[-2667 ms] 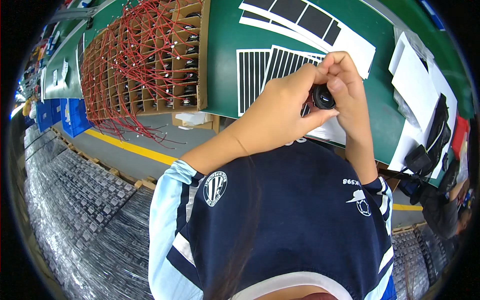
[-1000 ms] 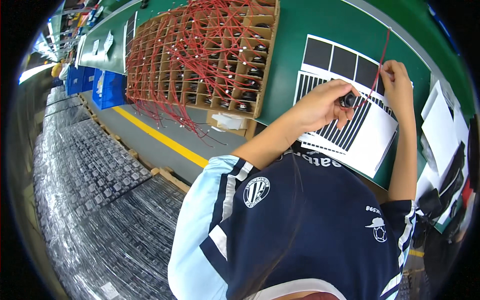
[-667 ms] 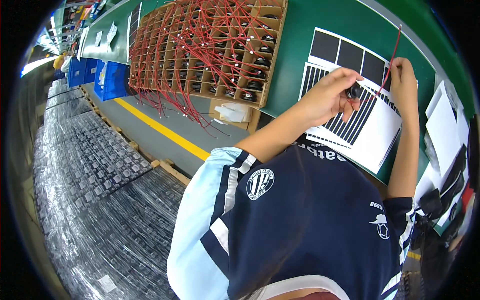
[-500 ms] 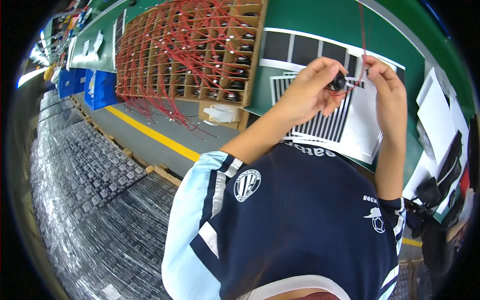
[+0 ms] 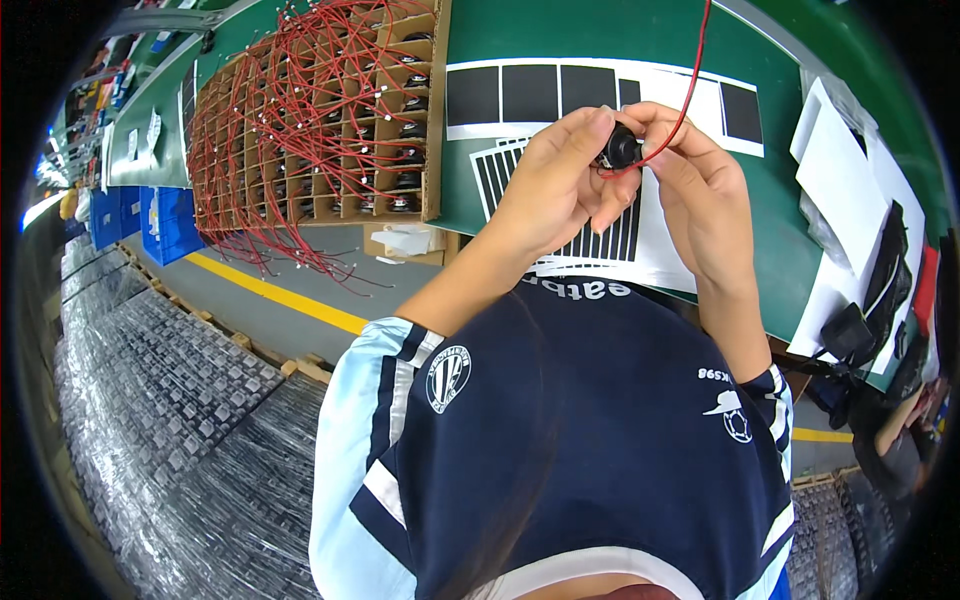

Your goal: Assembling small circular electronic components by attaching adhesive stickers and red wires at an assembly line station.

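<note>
A small round black speaker (image 5: 621, 147) is gripped between the thumb and fingers of my left hand (image 5: 555, 185), above the sheets on the bench. From it a red wire (image 5: 692, 92) curves under the speaker and up past my right hand (image 5: 705, 185). My right hand is closed on that wire close to the speaker, with its fingertips right beside the black body. Part of the wire is hidden behind the fingers. Beneath both hands lie sheets of black strips (image 5: 608, 238) and a white sheet with large black rectangles (image 5: 529, 92).
To the left stands a divided cardboard box (image 5: 436, 120) of similar speakers, their red wires tangled on top. Blue bins (image 5: 168, 228) are beyond it. White sheets (image 5: 845, 165) and black items lie at the right of the green bench (image 5: 620, 30). Plastic-wrapped stacks (image 5: 170, 400) fill the lower left.
My right hand has come in from the wire to the speaker, and the hands are now close together. The view has shifted, so the bench things appear further left.
</note>
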The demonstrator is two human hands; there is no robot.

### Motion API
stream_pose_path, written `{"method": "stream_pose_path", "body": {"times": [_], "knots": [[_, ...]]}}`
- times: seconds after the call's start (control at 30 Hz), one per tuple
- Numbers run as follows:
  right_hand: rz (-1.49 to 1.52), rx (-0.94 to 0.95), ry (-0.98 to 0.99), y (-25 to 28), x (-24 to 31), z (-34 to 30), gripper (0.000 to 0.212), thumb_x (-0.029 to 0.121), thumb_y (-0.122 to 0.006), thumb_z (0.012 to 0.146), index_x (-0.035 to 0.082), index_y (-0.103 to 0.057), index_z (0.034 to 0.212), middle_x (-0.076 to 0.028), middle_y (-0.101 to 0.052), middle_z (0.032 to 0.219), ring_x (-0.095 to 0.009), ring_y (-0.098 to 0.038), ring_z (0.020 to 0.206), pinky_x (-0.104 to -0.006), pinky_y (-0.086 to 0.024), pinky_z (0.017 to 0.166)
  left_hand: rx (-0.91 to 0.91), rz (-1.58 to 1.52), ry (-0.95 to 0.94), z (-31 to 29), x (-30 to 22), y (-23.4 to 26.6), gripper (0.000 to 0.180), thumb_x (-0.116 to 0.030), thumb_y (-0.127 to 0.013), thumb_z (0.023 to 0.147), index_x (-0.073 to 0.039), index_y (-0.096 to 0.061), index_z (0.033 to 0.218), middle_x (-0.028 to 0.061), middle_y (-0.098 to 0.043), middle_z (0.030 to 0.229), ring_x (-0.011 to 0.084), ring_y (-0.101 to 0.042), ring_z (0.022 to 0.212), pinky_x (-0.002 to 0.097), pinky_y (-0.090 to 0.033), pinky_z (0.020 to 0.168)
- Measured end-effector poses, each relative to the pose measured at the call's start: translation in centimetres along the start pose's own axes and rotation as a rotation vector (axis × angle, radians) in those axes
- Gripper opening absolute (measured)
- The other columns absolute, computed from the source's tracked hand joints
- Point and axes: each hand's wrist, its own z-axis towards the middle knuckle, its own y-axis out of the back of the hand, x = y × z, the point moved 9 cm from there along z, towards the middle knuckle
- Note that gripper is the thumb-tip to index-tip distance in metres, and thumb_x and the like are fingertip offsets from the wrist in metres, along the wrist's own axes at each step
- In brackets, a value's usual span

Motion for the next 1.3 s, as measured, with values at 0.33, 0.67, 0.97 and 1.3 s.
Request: {"method": "stream_pose_path", "body": {"times": [0.33,0.67,0.97,1.3], "knots": [[-0.052,-0.008,0.002,0.1,-0.3,0.2,0.008,0.007,-0.054,0.081,-0.001,-0.055,0.081,-0.006,-0.050,0.105,-0.011,-0.050,0.087,-0.0235,-0.037,0.082,-0.050,0.035,0.014,0.0,0.0,0.2,0.029,-0.030,-0.041,0.089,-0.001,-0.045,0.086,0.0105,-0.053,0.059,0.0135,-0.044,0.038,0.0205,-0.034,0.034],[-0.060,-0.014,0.021,-0.1,-0.8,0.5,0.005,0.006,-0.054,0.080,0.001,-0.053,0.081,-0.005,-0.050,0.102,-0.010,-0.050,0.086,-0.0225,-0.038,0.079,-0.012,-0.006,-0.010,0.0,-0.1,0.7,0.027,-0.028,-0.042,0.089,-0.001,-0.043,0.086,0.0120,-0.052,0.059,0.0139,-0.044,0.037,0.0203,-0.033,0.032],[0.016,0.054,0.022,0.2,-1.5,0.5,0.024,-0.004,-0.050,0.079,0.007,-0.040,0.097,-0.009,-0.043,0.108,-0.015,-0.046,0.100,-0.0273,-0.036,0.085,0.005,-0.018,0.095,0.0,0.5,0.9,0.021,-0.023,-0.047,0.087,-0.002,-0.044,0.084,0.0128,-0.053,0.060,0.0143,-0.049,0.040,0.0212,-0.036,0.034],[-0.083,0.008,0.046,2.8,-0.7,0.9,0.006,0.006,-0.048,0.082,0.004,-0.046,0.087,-0.010,-0.053,0.090,-0.014,-0.049,0.080,-0.0245,-0.036,0.073,-0.202,0.654,-0.033,-11.0,-9.8,5.4,0.031,-0.005,-0.059,0.075,0.001,-0.045,0.101,0.0153,-0.057,0.084,0.0205,-0.059,0.070,0.0296,-0.050,0.060]]}}
